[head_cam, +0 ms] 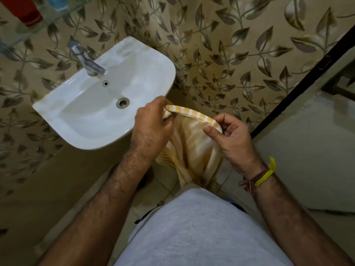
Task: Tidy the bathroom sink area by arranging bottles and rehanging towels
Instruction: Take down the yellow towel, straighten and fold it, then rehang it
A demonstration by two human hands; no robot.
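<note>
Towel [192, 148], light and limp, hangs just right of the sink [57, 110] from its striped hem, which I pinch in left hand [151, 125] and right hand [232, 139], the best hold.

One white sink [80, 116] serves as the landmark. On it stands one chrome tap [86, 60], and in its basin are two round openings: one drain [123, 103] and one overflow hole [105, 83]. Just right of the sink hangs one yellow-and-white striped towel [194, 146], held by two hands, the left hand [151, 127] and the right hand [234, 141]. Above and left of the sink, one glass shelf [38, 24] carries at least three containers, blurred: one red [26, 10], one blue [57, 2].
</note>
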